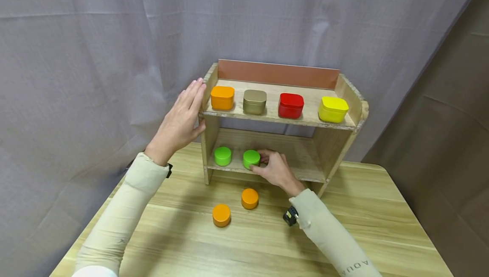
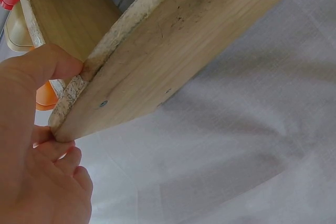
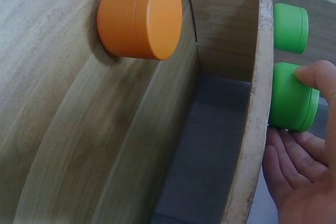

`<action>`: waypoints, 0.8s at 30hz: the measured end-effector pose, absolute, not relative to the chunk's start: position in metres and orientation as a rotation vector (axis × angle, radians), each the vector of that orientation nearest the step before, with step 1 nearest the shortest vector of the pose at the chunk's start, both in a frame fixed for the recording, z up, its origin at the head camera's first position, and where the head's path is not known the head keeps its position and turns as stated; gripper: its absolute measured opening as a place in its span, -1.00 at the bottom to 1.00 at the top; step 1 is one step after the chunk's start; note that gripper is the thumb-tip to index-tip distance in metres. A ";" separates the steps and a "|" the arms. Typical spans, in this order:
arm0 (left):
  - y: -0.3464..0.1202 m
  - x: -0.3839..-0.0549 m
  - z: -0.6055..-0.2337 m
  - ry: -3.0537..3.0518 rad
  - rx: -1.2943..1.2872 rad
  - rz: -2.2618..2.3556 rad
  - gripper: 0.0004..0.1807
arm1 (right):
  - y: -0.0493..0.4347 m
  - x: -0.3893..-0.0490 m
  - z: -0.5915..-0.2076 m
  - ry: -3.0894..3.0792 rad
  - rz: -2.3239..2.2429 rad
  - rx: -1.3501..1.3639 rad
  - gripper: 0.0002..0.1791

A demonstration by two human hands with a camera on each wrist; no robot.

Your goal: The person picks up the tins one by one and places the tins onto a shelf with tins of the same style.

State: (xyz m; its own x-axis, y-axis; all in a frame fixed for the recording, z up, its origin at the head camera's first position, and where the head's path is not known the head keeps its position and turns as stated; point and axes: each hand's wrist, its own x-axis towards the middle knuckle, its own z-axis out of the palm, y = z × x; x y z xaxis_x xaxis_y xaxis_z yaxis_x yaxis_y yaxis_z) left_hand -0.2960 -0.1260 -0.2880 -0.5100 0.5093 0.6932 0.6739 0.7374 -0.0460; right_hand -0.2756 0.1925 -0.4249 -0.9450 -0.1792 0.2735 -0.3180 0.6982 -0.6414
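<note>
My left hand [image 1: 178,118] grips the left side panel of a small two-tier wooden shelf [image 1: 267,119]. In the left wrist view the thumb lies on the panel's rough front edge [image 2: 123,35] and the fingers are at its corner. On the lower board, my right hand [image 1: 278,169] holds a round green tin [image 1: 251,158] between thumb and fingers. The right wrist view shows the thumb on the tin [image 3: 291,98] near its lid, with fingers on the opposite side. Another round green tin [image 1: 223,156] stands to its left on that board.
Along the upper board stand rounded square tins: orange [image 1: 222,98], khaki [image 1: 254,102], red [image 1: 291,105] and yellow [image 1: 333,109]. Two round orange tins [image 1: 221,215] sit on the wooden table [image 1: 183,239] before the shelf. A grey curtain [image 1: 95,56] hangs behind.
</note>
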 end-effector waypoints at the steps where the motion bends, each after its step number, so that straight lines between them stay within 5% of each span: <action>1: -0.126 -0.296 -0.288 -2.224 -0.887 -0.299 0.07 | 0.193 -0.276 -0.425 -2.718 1.081 0.402 -0.41; 24: -0.126 -0.296 -0.288 -2.226 -0.890 -0.301 0.06 | 0.215 -0.244 -0.414 -2.714 0.988 0.494 -0.29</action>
State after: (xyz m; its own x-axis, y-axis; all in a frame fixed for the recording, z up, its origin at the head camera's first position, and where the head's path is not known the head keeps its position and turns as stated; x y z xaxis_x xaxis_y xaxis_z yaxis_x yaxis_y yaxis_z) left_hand -0.2960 -0.1264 -0.2879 -0.5107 0.5109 0.6915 0.6761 0.7355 -0.0441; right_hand -0.2444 0.2152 -0.4141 -0.9214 -0.2381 0.3071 -0.3798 0.7187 -0.5824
